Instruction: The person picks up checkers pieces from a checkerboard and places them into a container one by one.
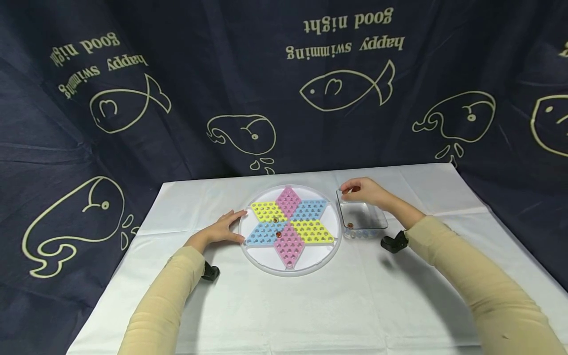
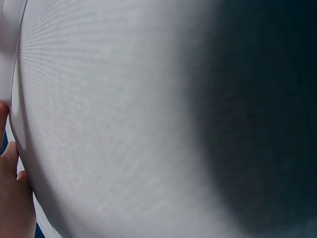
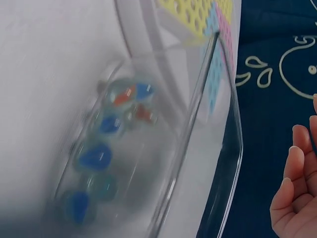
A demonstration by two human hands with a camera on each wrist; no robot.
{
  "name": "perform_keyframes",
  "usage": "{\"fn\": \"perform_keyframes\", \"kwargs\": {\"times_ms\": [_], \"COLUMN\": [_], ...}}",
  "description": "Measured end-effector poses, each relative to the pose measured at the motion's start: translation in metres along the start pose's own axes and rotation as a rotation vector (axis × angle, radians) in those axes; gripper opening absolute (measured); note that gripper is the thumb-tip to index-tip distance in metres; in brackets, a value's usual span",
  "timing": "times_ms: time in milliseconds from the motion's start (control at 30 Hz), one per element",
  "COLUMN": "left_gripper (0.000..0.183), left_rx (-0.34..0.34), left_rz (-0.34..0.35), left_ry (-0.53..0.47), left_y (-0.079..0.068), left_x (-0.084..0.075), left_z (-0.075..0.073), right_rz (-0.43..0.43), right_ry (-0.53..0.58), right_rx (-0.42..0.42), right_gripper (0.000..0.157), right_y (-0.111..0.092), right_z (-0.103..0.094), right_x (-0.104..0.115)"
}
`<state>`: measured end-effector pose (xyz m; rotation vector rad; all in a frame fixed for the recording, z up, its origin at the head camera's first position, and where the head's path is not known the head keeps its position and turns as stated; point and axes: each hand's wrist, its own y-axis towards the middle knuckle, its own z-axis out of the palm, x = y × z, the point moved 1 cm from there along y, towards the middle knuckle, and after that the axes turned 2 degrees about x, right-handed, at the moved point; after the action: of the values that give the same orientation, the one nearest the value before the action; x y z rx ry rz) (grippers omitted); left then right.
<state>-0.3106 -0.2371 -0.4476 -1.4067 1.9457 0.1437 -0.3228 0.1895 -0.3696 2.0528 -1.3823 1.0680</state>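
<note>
My left hand (image 1: 221,229) rests at the left rim of a round white board (image 1: 319,251), its thumb and fingers spread apart. A pink, yellow and blue star of holes covers the board's middle, and two brown-orange marbles (image 1: 278,234) sit near its centre. Only part of the left hand (image 2: 15,198) shows in the left wrist view. Over the far rim of a clear box (image 1: 365,209) my right hand (image 1: 365,191) hangs with bent fingers. Something reddish-brown shows between its thumb and finger; I cannot tell whether it is a marble. Blue and orange marbles (image 3: 96,156) lie inside the box.
A white cloth (image 1: 328,310) covers the table, with a dark blue curtain (image 1: 191,74) printed with fish and whales behind it. The box stands just right of the board. Black wrist cameras (image 1: 394,242) hang below both wrists.
</note>
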Motion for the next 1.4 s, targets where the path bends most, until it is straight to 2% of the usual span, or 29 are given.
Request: {"fn": "perform_keyframes", "kwargs": {"times_ms": [167, 400, 633, 1267, 1400], "left_gripper": [0.096, 0.096, 0.096, 0.096, 0.096], "left_rx": [-0.006, -0.001, 0.004, -0.002, -0.001], "left_rz": [0.004, 0.004, 0.006, -0.005, -0.009], "left_ry": [0.002, -0.002, 0.002, -0.009, -0.004], "left_y": [0.0, -0.001, -0.001, -0.002, -0.002], "left_x": [0.001, 0.002, -0.001, -0.001, -0.001], "left_z": [0.0, 0.0, -0.001, 0.0, 0.0], "right_rz": [-0.029, -0.019, -0.044, -0.107, -0.128], "right_ry": [0.008, 0.015, 0.045, 0.133, 0.097], "right_rx": [0.025, 0.056, 0.087, 0.166, 0.186], "right_gripper": [0.032, 0.033, 0.033, 0.034, 0.031], "right_y": [0.01, 0.02, 0.024, 0.041, 0.044], "right_z": [0.014, 0.029, 0.041, 0.087, 0.098], "right_x": [0.008, 0.019, 0.034, 0.045, 0.048]}}
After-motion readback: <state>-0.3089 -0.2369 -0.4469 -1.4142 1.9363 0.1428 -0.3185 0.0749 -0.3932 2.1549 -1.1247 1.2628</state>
